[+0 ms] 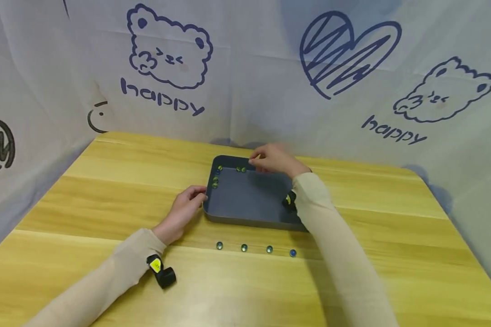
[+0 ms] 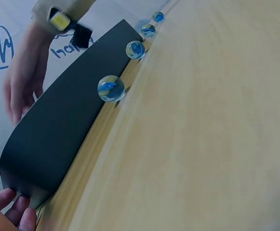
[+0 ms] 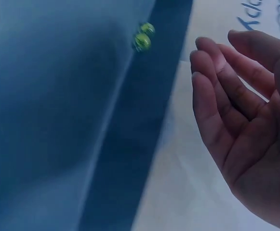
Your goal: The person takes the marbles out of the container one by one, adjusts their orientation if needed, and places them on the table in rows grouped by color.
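A dark grey tray lies on the table. My left hand grips its left side near the front corner; in the left wrist view, fingers curl at the tray's lower corner. Inside, several glass marbles stand along the left wall, and a touching pair of yellow-green marbles sits by the far wall. My right hand hovers at the far rim, right of that pair. Seen from the right wrist, its fingers bend loosely, with nothing between them and the thumb.
In front of the tray, several clear marbles with blue swirls form a spaced row on the wooden table. A white cloth with drawn bears and a heart hangs behind the table's far edge.
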### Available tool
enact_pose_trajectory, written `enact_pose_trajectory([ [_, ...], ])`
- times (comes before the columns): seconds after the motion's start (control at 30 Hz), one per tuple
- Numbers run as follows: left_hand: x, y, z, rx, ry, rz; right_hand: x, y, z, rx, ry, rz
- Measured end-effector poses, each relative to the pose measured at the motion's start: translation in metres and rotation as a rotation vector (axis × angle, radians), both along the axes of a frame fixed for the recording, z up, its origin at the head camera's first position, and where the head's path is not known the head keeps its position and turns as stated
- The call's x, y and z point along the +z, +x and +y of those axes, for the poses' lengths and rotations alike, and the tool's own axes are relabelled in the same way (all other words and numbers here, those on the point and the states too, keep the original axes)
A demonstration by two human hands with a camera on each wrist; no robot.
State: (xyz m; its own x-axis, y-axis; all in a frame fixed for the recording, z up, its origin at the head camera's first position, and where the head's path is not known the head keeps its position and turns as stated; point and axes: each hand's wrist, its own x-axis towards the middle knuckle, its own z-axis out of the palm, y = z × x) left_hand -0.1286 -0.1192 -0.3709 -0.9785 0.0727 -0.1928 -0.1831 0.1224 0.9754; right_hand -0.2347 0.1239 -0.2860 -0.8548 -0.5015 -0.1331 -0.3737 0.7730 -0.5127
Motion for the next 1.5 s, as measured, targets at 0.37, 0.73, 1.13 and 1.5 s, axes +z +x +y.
enact_pose_trajectory([
  [0.37,-0.006,0.003,0.0,0.016,-0.004,0.014,-0.03,-0.017,-0.05,-0.034,-0.078,-0.106],
  [0.73,-0.004,-0.003,0.0,0.024,-0.024,0.054,-0.04,-0.023,-0.082,-0.135,0.034,-0.014],
  [1.13,-0.004,-0.001,-0.001,0.017,-0.017,0.036,-0.05,-0.022,-0.099,-0.24,0.06,-0.052],
  [1.5,-0.004,0.0,0.001,0.023,-0.006,0.032,-0.045,-0.019,-0.107,-0.212,0.237,0.067],
])
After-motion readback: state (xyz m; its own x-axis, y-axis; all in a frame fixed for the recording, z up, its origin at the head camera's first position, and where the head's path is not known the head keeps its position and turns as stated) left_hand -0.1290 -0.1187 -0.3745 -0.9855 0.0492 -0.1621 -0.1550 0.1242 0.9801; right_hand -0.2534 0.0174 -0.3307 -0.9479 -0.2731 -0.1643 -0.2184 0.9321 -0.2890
